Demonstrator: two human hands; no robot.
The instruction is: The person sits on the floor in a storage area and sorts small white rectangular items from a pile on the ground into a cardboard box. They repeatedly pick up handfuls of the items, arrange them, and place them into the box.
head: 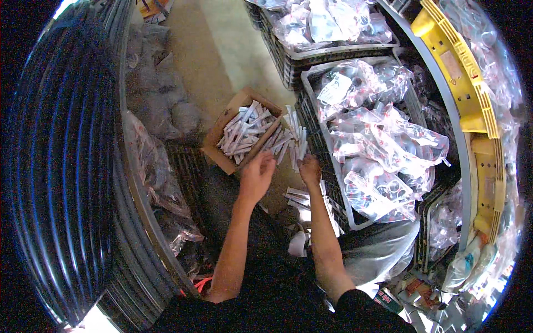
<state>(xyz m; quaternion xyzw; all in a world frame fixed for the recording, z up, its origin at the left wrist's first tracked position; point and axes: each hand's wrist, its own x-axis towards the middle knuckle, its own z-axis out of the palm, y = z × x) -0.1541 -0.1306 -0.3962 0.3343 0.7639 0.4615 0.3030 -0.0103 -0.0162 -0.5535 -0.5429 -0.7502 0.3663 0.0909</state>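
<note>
An open cardboard box (218, 157) holds a heap of slim white packets (245, 129). My left hand (258, 170) is at the box's near right corner, fingers bent; whether anything is between them cannot be told. To its right, my right hand (309, 170) has its fingers curled at the lower ends of more slim packets (294, 129) beside the black crate; its grip is unclear. Further packets (280, 141) lie against the box's right side, between it and my right hand. Below my right hand, near the forearm, lie some loose white strips (297, 195).
A black plastic crate (329, 143) filled with clear bags (383, 133) stands close on the right, another crate (333, 52) behind it. Yellow plastic bins (458, 66) line the far right. Dark ribbed coils (62, 166) and bagged items (154, 175) stand left.
</note>
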